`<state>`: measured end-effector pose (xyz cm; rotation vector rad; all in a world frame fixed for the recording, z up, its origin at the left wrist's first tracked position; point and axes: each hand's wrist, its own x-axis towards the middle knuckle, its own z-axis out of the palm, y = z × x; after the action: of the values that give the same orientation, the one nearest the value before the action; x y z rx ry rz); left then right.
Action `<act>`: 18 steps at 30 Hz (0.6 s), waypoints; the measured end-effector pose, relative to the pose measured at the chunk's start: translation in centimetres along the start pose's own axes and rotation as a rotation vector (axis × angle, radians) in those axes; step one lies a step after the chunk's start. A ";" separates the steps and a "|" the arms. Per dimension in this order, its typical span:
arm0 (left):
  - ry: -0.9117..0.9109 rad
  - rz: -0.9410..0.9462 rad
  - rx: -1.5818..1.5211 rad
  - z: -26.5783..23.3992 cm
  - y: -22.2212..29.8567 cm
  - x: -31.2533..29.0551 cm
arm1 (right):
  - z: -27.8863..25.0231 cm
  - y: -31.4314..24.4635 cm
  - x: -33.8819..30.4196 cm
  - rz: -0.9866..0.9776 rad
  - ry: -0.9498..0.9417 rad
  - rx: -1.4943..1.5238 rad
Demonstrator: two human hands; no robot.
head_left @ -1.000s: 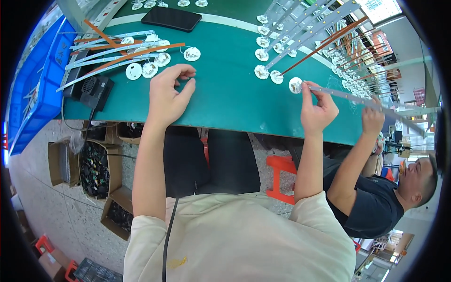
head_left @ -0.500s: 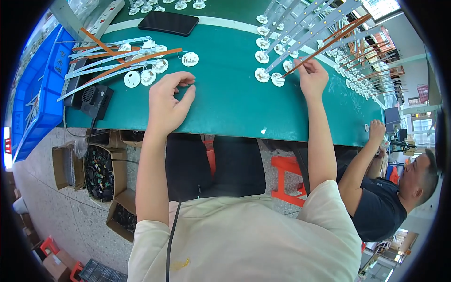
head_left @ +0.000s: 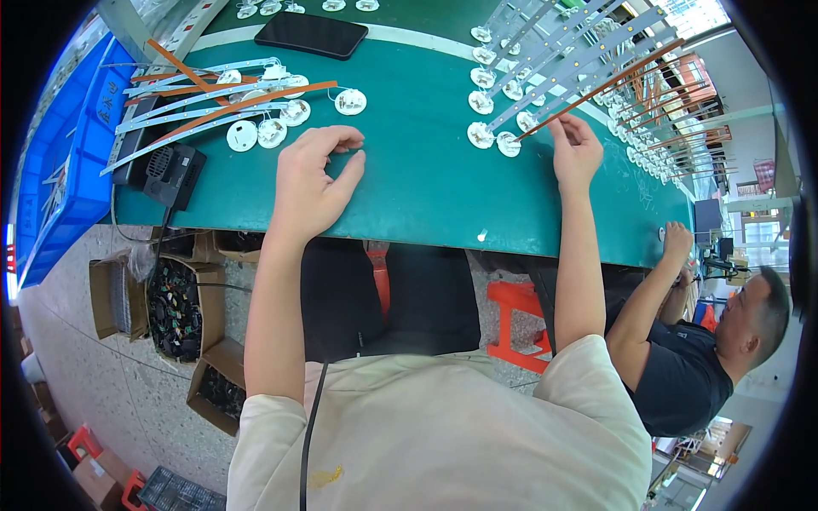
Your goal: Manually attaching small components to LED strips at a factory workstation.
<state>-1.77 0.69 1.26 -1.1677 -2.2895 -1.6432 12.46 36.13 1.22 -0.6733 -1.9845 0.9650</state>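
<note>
Half-curled over the table edge, my left hand (head_left: 317,180) holds nothing, a gap between its thumb and fingers. Beyond it lies a pile of LED strips (head_left: 192,102), some white and some orange-brown, wired to round white discs (head_left: 350,101). On the right, my right hand (head_left: 579,155) has loosely bent fingers and appears empty. Its fingertips are close beside an orange-brown strip (head_left: 601,87), which rises at a slant from a white disc (head_left: 509,144). Several white strips (head_left: 567,68) stand on discs next to it.
A black phone (head_left: 311,36) lies on the green table (head_left: 409,179). At the left are a blue bin (head_left: 72,162) and a black device (head_left: 175,177). Cartons (head_left: 175,307) and a red stool (head_left: 511,319) are below. A co-worker (head_left: 690,358) sits at the right.
My right hand has drawn slightly back and right, away from the orange-brown strip, which stays on its disc. My left hand keeps nearly the same pose. The view has shifted a little.
</note>
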 end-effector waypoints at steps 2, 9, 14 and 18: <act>0.009 0.017 -0.006 0.0 0.1 0.0 | 0.3 0.1 -0.1 -0.036 -0.041 -0.104; -0.003 0.000 0.021 -0.2 0.4 0.0 | 0.9 -1.3 -0.8 -0.046 -0.167 -0.385; -0.022 0.001 0.066 0.0 0.5 0.3 | 0.9 -0.9 -0.9 -0.071 -0.126 -0.368; -0.046 0.000 0.080 0.2 0.6 0.3 | 0.9 0.0 -0.8 -0.109 -0.113 -0.326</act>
<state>-1.56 1.11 1.79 -1.1996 -2.3589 -1.5254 12.14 35.25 0.57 -0.6898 -2.2810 0.6315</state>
